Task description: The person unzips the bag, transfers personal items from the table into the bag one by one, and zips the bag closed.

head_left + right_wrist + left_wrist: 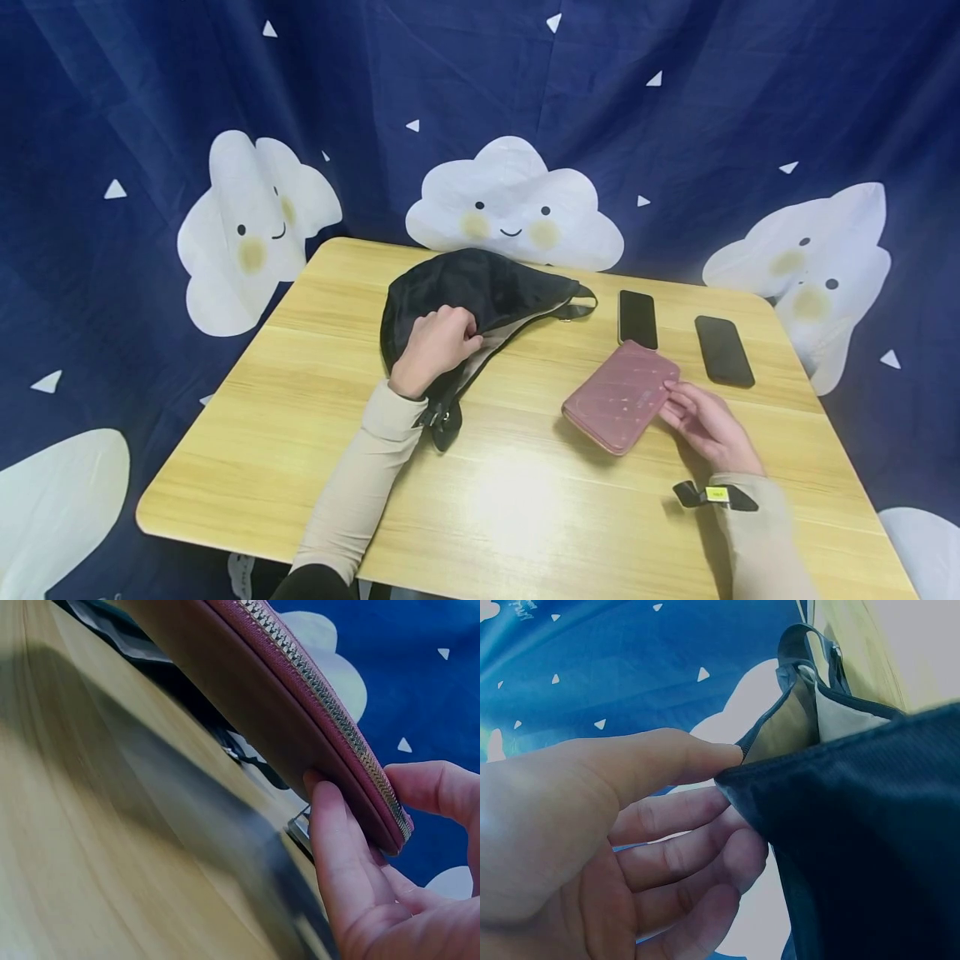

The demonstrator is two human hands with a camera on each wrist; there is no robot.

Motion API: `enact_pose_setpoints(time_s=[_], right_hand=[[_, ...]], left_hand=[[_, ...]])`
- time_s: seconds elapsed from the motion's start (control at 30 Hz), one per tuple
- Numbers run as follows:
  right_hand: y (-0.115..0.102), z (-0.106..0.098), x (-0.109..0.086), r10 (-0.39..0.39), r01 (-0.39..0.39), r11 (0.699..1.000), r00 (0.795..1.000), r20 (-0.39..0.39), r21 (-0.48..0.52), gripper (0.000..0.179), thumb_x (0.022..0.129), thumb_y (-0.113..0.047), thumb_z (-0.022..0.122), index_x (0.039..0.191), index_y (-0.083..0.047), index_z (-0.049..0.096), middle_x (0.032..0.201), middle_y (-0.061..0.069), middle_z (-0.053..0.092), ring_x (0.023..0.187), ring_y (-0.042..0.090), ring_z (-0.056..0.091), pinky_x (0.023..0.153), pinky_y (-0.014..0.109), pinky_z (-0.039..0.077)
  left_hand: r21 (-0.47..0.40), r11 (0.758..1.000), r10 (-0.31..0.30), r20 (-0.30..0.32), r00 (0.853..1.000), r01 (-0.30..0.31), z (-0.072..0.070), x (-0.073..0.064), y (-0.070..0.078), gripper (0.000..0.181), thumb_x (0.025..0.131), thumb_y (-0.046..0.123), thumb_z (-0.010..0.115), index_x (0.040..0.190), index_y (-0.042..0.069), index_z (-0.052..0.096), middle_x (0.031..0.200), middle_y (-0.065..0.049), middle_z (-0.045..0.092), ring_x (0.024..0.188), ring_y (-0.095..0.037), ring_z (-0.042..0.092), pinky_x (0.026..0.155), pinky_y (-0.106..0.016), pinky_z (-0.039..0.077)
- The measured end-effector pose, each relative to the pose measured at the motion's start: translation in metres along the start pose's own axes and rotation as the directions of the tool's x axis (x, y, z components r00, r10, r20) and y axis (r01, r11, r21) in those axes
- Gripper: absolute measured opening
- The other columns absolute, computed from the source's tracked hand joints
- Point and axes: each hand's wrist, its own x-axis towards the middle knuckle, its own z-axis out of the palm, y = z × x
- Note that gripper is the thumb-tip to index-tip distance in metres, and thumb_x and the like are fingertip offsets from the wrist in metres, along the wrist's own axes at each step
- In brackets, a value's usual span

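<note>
A black bag (468,283) with a pale lining lies on the left half of the table, its mouth parted toward the right. My left hand (442,343) pinches the edge of that mouth; in the left wrist view the thumb and fingers (682,817) take the black rim (810,754) between them. Off to the right, my right hand (708,425) holds a pink zip wallet (624,396) by its right end, raised above the table. The right wrist view shows thumb and fingers on either side of the wallet's edge, near the end of its metal zip (322,690).
Two dark phones lie at the right back of the wooden table (300,467): one phone (637,320) just behind the wallet, the other phone (724,351) farther right. A blue curtain (480,83) with clouds hangs behind. The bag's strap (579,304) loops toward the phones.
</note>
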Motion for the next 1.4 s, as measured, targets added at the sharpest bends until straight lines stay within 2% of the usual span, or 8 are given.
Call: enact_pose_setpoints(time_s=[0.17, 0.53, 1.07, 1.4], right_hand=[[0.002, 0.004, 0.004, 0.007, -0.007, 1.000, 1.000, -0.015, -0.011, 0.035, 0.108, -0.001, 0.042, 0.102, -0.004, 0.076, 0.102, 0.008, 0.078, 0.097, 0.019, 0.077, 0.091, 0.034, 0.060], [0.005, 0.012, 0.011, 0.006, -0.007, 0.999, 1.000, -0.021, -0.036, 0.037, 0.107, 0.001, 0.041, 0.101, -0.005, 0.077, 0.100, 0.008, 0.078, 0.095, 0.019, 0.077, 0.090, 0.033, 0.061], [0.009, 0.021, 0.015, 0.003, -0.002, 0.999, 1.000, 0.022, -0.054, 0.037, 0.107, 0.001, 0.040, 0.100, -0.004, 0.077, 0.099, 0.008, 0.078, 0.094, 0.018, 0.077, 0.091, 0.032, 0.060], [0.011, 0.026, 0.017, 0.012, -0.012, 0.999, 1.000, -0.003, -0.052, 0.039, 0.108, 0.001, 0.039, 0.098, -0.004, 0.077, 0.097, 0.008, 0.079, 0.093, 0.018, 0.077, 0.089, 0.033, 0.061]], left_hand=[[0.004, 1.000, -0.003, 0.003, 1.000, 0.003, -0.001, 0.000, 0.000, 0.039, 0.095, 0.026, 0.071, 0.060, 0.019, 0.055, 0.058, 0.006, 0.045, 0.055, -0.017, 0.047, 0.050, -0.033, 0.034], [-0.001, 1.000, -0.006, -0.002, 1.000, 0.006, 0.000, 0.000, 0.001, 0.036, 0.094, 0.026, 0.072, 0.062, 0.019, 0.059, 0.059, 0.005, 0.052, 0.056, -0.018, 0.054, 0.051, -0.034, 0.038], [0.003, 1.000, -0.010, 0.007, 1.000, 0.010, 0.000, -0.001, 0.000, 0.028, 0.094, 0.026, 0.071, 0.068, 0.019, 0.065, 0.064, 0.004, 0.060, 0.060, -0.018, 0.057, 0.054, -0.036, 0.041], [0.000, 1.000, -0.006, 0.004, 1.000, 0.006, -0.002, 0.000, 0.001, 0.036, 0.094, 0.025, 0.071, 0.062, 0.019, 0.058, 0.060, 0.005, 0.050, 0.058, -0.018, 0.052, 0.052, -0.034, 0.037]])
